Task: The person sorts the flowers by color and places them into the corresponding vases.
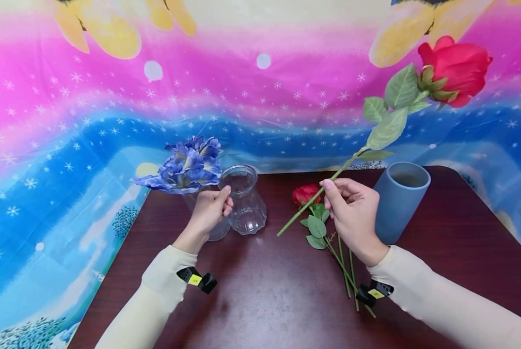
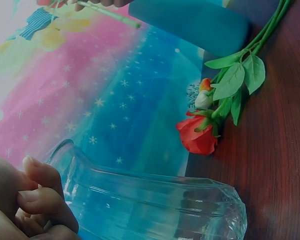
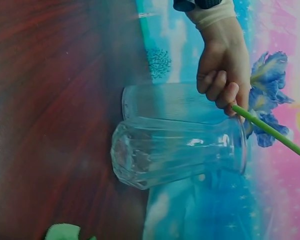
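Observation:
My right hand (image 1: 354,211) pinches the green stem of a red rose (image 1: 458,72), its bloom raised at upper right and its lower end slanting down-left. In the right wrist view, that stem end (image 3: 270,131) overlaps my left hand (image 3: 222,70). The left hand's fingers are curled with nothing visible in them. It stands beside the rim of a ribbed clear glass vase (image 1: 248,213). Blue irises (image 1: 188,165) show just behind the hand, above a straight clear glass vase (image 3: 162,100) that it partly covers.
Another red rose (image 1: 306,195) lies on the dark wooden table (image 1: 260,286) with several stems. Near it, in the left wrist view, show an orange bud (image 2: 205,84) and a white bud (image 2: 204,99). A grey-blue vase (image 1: 397,208) stands behind my right hand. A printed cloth (image 1: 260,97) hangs behind.

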Motion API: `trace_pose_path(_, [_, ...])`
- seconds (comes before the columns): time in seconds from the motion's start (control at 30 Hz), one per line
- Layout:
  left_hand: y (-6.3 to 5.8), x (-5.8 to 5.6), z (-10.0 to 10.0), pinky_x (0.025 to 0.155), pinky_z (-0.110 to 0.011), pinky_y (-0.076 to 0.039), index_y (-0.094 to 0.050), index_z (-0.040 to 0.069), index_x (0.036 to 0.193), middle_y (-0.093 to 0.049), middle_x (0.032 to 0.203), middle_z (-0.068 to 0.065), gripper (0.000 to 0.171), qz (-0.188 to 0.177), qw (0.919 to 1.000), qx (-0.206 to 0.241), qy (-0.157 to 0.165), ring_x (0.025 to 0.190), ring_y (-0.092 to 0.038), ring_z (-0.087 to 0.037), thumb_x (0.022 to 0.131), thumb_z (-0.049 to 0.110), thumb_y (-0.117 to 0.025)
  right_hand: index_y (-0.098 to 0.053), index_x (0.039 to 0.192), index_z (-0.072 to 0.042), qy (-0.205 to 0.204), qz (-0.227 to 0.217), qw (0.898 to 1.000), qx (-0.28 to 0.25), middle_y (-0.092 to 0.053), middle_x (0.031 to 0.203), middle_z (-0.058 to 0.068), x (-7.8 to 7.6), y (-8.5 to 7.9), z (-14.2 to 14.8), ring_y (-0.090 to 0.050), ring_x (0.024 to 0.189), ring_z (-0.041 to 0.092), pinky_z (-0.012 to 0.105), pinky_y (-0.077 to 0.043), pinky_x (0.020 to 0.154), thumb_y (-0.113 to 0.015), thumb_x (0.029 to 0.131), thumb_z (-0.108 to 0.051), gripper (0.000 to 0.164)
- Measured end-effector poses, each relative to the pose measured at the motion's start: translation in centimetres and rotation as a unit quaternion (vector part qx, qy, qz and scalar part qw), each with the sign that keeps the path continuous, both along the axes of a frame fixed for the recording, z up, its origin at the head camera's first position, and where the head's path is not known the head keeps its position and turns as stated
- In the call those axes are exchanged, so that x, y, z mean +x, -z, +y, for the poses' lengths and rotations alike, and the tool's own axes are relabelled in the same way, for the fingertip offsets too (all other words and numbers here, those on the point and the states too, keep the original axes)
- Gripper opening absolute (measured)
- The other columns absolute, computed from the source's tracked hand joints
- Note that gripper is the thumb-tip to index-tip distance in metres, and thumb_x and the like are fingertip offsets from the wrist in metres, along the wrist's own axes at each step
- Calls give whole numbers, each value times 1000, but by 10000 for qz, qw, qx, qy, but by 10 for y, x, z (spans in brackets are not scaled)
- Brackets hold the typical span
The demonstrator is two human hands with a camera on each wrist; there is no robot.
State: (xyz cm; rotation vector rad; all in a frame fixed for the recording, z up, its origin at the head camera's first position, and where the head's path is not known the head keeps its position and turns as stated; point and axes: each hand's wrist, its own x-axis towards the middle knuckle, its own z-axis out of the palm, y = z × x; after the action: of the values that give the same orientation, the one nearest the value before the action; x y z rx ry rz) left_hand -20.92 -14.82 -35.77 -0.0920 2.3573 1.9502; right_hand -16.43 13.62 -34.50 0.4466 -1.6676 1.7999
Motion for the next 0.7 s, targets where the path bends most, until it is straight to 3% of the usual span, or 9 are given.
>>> trace_pose_path(0.1, [-1, 1, 0, 41, -20, -25, -57, 6, 66, -48, 46, 7, 48, -5, 10000, 20, -8, 39, -32, -5, 107, 30, -51, -74, 87, -2, 69, 70, 9999, 107, -59, 56, -7, -3, -6, -2, -46, 43, 8, 19, -38, 43, -66, 93, 3, 12])
trace_pose_path(0.43, [-1, 1, -1, 42, -20, -26, -58, 7, 66, -48, 46, 7, 48, -16, 10000, -67, 4, 40, -34, -5, 106, 33, -51, -72, 89, 9, 297, 367, 9981, 401, -57, 57, -10, -17, -21, -6, -44, 43, 6, 21, -37, 44, -65, 95, 1, 13])
trace_pose_path(0.7, [0, 0, -1, 42, -19, -26, -58, 6, 67, -48, 46, 8, 48, -10, 10000, -92, -5, 40, -34, -5, 107, 32, -49, -71, 91, 11, 174, 578, 9972, 439, -58, 59, -10, -28, -30, -7, -47, 48, 7, 21, -37, 45, -65, 96, -1, 14])
